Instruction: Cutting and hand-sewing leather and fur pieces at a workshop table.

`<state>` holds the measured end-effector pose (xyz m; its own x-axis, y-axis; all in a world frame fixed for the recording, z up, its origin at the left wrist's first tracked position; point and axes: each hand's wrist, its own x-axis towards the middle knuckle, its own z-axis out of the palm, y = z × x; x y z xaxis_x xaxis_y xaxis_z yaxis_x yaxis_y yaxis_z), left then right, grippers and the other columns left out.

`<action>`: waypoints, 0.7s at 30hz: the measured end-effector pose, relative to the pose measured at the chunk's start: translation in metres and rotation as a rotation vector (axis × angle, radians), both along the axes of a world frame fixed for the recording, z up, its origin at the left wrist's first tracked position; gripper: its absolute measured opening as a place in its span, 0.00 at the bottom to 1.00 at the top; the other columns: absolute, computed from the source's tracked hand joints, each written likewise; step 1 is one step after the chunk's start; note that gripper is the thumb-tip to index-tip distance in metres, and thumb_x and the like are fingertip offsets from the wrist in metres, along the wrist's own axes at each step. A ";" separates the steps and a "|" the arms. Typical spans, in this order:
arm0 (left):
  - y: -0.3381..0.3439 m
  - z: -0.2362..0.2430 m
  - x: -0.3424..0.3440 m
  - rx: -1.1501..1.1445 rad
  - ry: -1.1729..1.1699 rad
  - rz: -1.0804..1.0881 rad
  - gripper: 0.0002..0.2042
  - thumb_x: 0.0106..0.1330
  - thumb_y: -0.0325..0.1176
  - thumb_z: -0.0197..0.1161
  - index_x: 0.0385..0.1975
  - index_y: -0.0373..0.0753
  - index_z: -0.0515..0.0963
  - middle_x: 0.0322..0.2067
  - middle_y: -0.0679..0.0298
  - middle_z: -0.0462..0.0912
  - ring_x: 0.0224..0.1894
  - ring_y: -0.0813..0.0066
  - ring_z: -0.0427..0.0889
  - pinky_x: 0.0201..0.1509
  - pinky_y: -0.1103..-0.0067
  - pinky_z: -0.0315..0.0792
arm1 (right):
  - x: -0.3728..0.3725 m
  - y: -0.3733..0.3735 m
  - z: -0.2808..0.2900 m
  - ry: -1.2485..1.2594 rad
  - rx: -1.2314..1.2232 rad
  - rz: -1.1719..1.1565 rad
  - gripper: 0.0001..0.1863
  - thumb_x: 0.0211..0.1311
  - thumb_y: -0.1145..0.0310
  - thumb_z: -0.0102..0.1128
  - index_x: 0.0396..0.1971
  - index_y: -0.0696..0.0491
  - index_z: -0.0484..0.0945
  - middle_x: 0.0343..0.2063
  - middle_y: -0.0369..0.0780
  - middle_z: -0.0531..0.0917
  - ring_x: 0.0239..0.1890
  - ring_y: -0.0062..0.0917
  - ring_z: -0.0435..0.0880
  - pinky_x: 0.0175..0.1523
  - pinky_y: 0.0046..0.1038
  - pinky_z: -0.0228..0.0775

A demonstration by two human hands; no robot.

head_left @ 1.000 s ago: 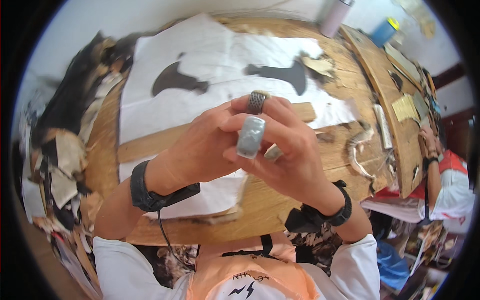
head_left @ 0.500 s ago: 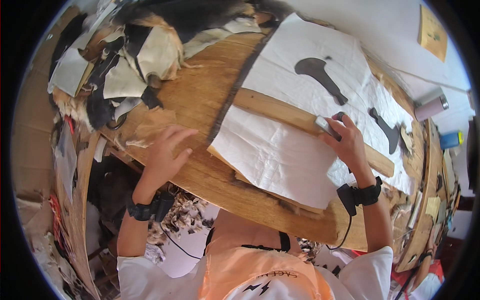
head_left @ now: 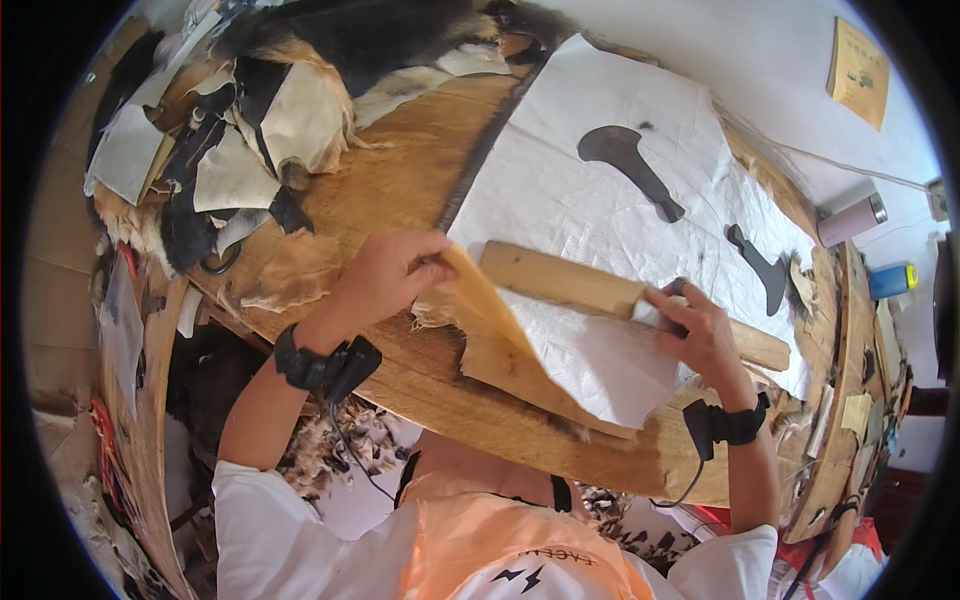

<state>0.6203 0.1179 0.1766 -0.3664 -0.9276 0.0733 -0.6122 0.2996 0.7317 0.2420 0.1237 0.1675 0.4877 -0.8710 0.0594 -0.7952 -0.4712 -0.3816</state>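
Note:
My left hand (head_left: pixel 405 275) pinches the near left corner of a crinkled white sheet (head_left: pixel 590 365). The lifted corner shows a yellowish underside (head_left: pixel 490 310). On the sheet lies a flat wooden strip (head_left: pixel 565 280). My right hand (head_left: pixel 700 330) is closed around a small silvery-white piece (head_left: pixel 648 312) resting on this strip; its kind is hidden by my fingers. Beyond the strip lie two dark metal blades with flared curved edges: a larger blade (head_left: pixel 630 165) and a smaller blade (head_left: pixel 762 270).
Hide scraps with black and tan fur (head_left: pixel 235 160) are heaped at the far left of the wooden table (head_left: pixel 390 150). A pinkish cylinder (head_left: pixel 850 220) and a blue container with a yellow top (head_left: pixel 890 281) stand at right. Another person's arm (head_left: pixel 840 535) shows at lower right.
My left hand has moved right and taken hold of the sheet's corner, raising and folding it back. The wooden strip's left end has shifted nearer, with my right hand still on the silvery piece.

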 end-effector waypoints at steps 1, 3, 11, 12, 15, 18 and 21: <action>-0.008 -0.002 -0.004 0.031 0.015 0.042 0.10 0.51 0.31 0.64 0.31 0.34 0.77 0.23 0.56 0.77 0.26 0.64 0.76 0.31 0.77 0.68 | -0.005 -0.003 0.005 -0.073 0.007 -0.073 0.25 0.40 0.78 0.61 0.45 0.49 0.79 0.35 0.39 0.75 0.26 0.29 0.78 0.32 0.28 0.71; -0.024 -0.009 -0.011 0.060 0.032 0.080 0.10 0.52 0.33 0.63 0.30 0.34 0.76 0.22 0.55 0.77 0.24 0.64 0.76 0.29 0.76 0.68 | -0.013 -0.005 0.018 -0.154 0.014 -0.270 0.27 0.39 0.83 0.59 0.46 0.50 0.78 0.36 0.40 0.74 0.25 0.23 0.77 0.31 0.24 0.70; -0.064 -0.042 -0.023 0.101 -0.054 0.126 0.13 0.51 0.36 0.64 0.32 0.34 0.77 0.19 0.59 0.76 0.22 0.70 0.76 0.29 0.77 0.69 | -0.016 0.018 0.025 -0.035 -0.013 -0.047 0.27 0.39 0.77 0.60 0.45 0.43 0.79 0.40 0.42 0.73 0.26 0.31 0.79 0.32 0.29 0.72; -0.064 -0.044 -0.023 0.111 -0.057 0.135 0.13 0.51 0.36 0.64 0.32 0.34 0.77 0.19 0.59 0.76 0.22 0.70 0.76 0.29 0.77 0.69 | -0.014 0.015 0.016 -0.026 -0.011 -0.070 0.27 0.39 0.77 0.59 0.45 0.43 0.79 0.40 0.42 0.74 0.26 0.31 0.79 0.32 0.29 0.71; -0.058 -0.047 -0.019 0.133 0.116 0.201 0.12 0.51 0.34 0.65 0.31 0.33 0.77 0.24 0.60 0.78 0.23 0.71 0.77 0.30 0.78 0.71 | -0.016 0.009 -0.001 -0.039 0.024 -0.102 0.27 0.39 0.77 0.59 0.46 0.43 0.79 0.39 0.42 0.74 0.25 0.32 0.78 0.32 0.29 0.71; -0.042 -0.040 -0.011 0.149 0.291 0.277 0.10 0.54 0.32 0.62 0.34 0.35 0.77 0.33 0.60 0.79 0.31 0.67 0.78 0.38 0.76 0.72 | -0.016 0.007 -0.006 -0.037 0.043 -0.106 0.27 0.39 0.77 0.59 0.46 0.42 0.79 0.40 0.41 0.75 0.26 0.32 0.78 0.32 0.29 0.71; -0.008 -0.028 -0.001 -0.333 -0.100 0.142 0.12 0.57 0.31 0.60 0.40 0.36 0.76 0.40 0.59 0.78 0.42 0.63 0.76 0.46 0.75 0.69 | -0.010 0.009 -0.002 -0.002 -0.007 -0.100 0.26 0.39 0.77 0.59 0.45 0.43 0.79 0.42 0.41 0.75 0.26 0.31 0.79 0.32 0.29 0.72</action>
<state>0.6197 0.1097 0.1488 -0.2560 -0.9011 0.3500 -0.7283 0.4179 0.5431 0.2320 0.1328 0.1651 0.3979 -0.9151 0.0661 -0.8379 -0.3918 -0.3800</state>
